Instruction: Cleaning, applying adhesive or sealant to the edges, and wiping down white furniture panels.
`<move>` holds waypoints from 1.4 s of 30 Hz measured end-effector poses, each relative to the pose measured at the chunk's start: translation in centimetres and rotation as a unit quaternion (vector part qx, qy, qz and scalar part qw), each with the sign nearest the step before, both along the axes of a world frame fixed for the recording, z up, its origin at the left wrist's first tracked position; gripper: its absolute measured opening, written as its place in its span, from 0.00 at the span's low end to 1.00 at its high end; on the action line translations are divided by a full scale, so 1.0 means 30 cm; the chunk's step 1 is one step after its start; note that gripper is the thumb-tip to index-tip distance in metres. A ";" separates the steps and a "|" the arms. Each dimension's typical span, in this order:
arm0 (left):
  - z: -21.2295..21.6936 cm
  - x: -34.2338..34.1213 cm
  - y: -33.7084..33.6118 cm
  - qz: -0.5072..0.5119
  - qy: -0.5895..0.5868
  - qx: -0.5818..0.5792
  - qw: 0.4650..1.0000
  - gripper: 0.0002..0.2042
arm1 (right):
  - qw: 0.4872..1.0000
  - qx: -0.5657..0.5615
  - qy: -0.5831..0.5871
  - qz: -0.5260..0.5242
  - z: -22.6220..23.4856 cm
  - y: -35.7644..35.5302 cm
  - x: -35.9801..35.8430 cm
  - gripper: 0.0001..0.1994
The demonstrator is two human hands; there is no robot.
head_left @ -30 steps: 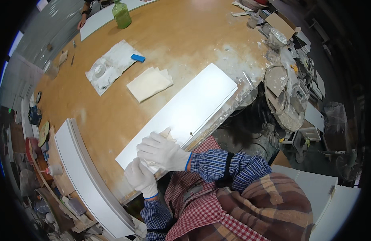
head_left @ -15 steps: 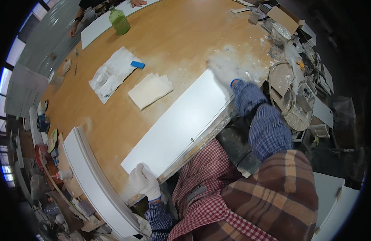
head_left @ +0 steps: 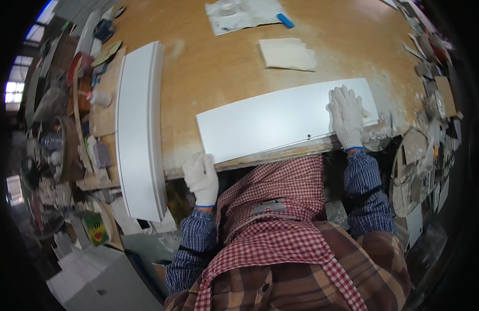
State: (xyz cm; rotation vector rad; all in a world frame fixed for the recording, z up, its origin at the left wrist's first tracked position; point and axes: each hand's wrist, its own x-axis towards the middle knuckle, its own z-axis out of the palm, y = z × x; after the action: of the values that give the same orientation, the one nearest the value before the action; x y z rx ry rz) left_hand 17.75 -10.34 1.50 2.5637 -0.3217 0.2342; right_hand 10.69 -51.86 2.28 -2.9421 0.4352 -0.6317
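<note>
Pale smudges mark the wooden tabletop (head_left: 198, 67) across the upper middle of the frame. Just right of center, a white panel (head_left: 265, 119) lies along its lower edge. Toward the panel's right end, the gloved right hand (head_left: 346, 116) rests flat, fingers extended. At its lower left corner, the gloved left hand (head_left: 201, 177) has bent fingers; whether they grip cannot be told. Folded cream cloth (head_left: 287, 55) lies above, and stacked white pieces (head_left: 139, 119) stand out at left.
</note>
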 end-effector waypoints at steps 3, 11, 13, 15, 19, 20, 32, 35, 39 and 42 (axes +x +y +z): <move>-0.013 -0.004 0.015 0.013 0.012 -0.022 1.000 0.13 | 0.988 0.050 -0.034 0.144 0.089 0.296 0.087 0.17; -0.060 -0.004 0.071 -0.091 -0.044 -0.020 0.995 0.23 | 0.880 0.228 0.006 0.418 0.120 0.892 0.200 0.11; -0.076 0.016 0.081 -0.102 -0.067 0.006 0.993 0.24 | 0.835 0.277 0.033 0.475 0.118 0.909 0.164 0.11; -0.082 0.026 0.078 -0.118 -0.088 0.027 0.989 0.24 | 0.663 0.640 0.205 0.330 0.168 0.867 0.084 0.12; -0.068 0.021 0.085 -0.116 -0.028 -0.014 0.993 0.31 | 0.810 0.539 -0.035 0.229 0.185 0.573 0.045 0.16; -0.060 0.012 0.080 -0.114 -0.027 -0.018 0.993 0.31 | 0.853 0.490 -0.084 0.157 0.180 0.479 0.041 0.17; -0.056 0.032 0.053 -0.139 -0.037 -0.016 0.989 0.32 | 0.970 0.102 -0.060 0.214 -0.029 0.507 0.344 0.17; -0.061 0.027 0.055 -0.137 -0.026 -0.020 0.990 0.32 | 0.939 0.122 -0.034 0.319 0.058 0.710 0.420 0.14; -0.076 0.025 0.057 -0.129 -0.026 -0.024 0.991 0.30 | 0.892 0.118 0.026 0.436 0.107 0.841 0.432 0.13; -0.101 0.006 0.071 -0.102 0.019 0.018 0.994 0.25 | 0.848 0.175 0.020 0.499 0.091 0.892 0.330 0.14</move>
State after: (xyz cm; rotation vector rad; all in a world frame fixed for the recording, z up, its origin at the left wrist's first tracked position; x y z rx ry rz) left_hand 17.91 -8.22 -1.54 2.5451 -0.5734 0.1055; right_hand 20.60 -25.12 5.01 -2.3389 -0.8545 -0.2799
